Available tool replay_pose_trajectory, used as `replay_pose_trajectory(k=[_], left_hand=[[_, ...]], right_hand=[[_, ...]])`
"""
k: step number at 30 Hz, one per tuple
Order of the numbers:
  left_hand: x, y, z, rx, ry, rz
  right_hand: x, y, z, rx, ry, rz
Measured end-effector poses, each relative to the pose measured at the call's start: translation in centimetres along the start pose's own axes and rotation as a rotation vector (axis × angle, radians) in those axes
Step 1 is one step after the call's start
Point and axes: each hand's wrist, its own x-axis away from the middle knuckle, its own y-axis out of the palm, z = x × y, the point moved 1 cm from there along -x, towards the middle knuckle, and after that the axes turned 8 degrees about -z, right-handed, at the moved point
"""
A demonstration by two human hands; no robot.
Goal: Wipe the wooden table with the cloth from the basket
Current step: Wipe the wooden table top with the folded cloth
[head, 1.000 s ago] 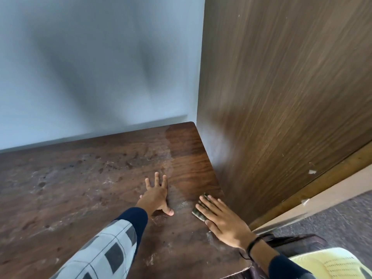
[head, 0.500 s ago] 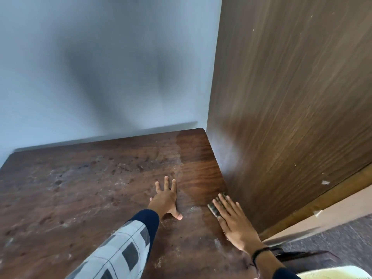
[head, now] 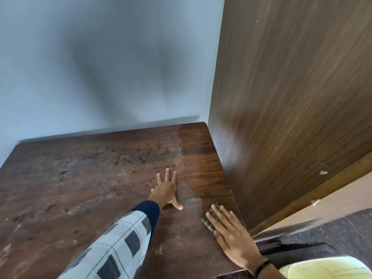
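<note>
The dark wooden table (head: 80, 188) fills the lower left, dusty and smeared except for a cleaner, glossier strip along its right side. My left hand (head: 166, 189) lies flat on the tabletop with fingers spread, palm down. My right hand (head: 231, 236) presses flat with straight fingers on a small dark green patterned cloth (head: 208, 222) near the table's right edge. Most of the cloth is hidden under the fingers.
A tall brown wooden panel (head: 291, 107) stands right against the table's right edge. A pale wall (head: 100, 67) backs the table. A pale yellow object (head: 326, 268) sits at the lower right, beside grey floor (head: 346, 228).
The view has shifted, showing more of the table's left side. My right hand with the cloth has slid slightly nearer along the right edge. The left hand stays planted.
</note>
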Motion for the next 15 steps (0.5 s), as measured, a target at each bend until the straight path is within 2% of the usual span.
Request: replay_pose_trajectory(k=[2,3,6,8,9,12,14,15], left_hand=[[-0.1,-0.1,0.0,0.004,0.000,0.004],[-0.1,0.0,0.1,0.009,-0.005,0.002],[-0.3,0.0,0.2,0.009,-0.020,-0.002],[-0.4,0.2,0.1,0.020,-0.021,-0.001],[-0.4,0.2,0.0,0.016,-0.019,0.001],[-0.3,0.2,-0.1,0.006,-0.016,0.013],[-0.3,0.2,0.0,0.016,-0.015,0.013],[-0.4,0.1,0.0,0.018,-0.019,0.011]], right_hand=[[0.5,-0.8,1.2,0.109,-0.150,-0.074],[0.1,-1.0,2.1,0.143,-0.144,-0.089],[-1.9,-0.9,3.0,0.034,0.168,-0.018],[-1.9,-0.5,1.6,-0.033,0.247,0.044],[-1.2,-0.2,0.8,-0.037,0.183,0.043],[1.7,-0.5,0.9,0.092,-0.161,-0.066],[1.7,-1.2,3.0,0.171,-0.227,-0.122],[1.3,-1.2,3.6,0.160,-0.170,-0.110]])
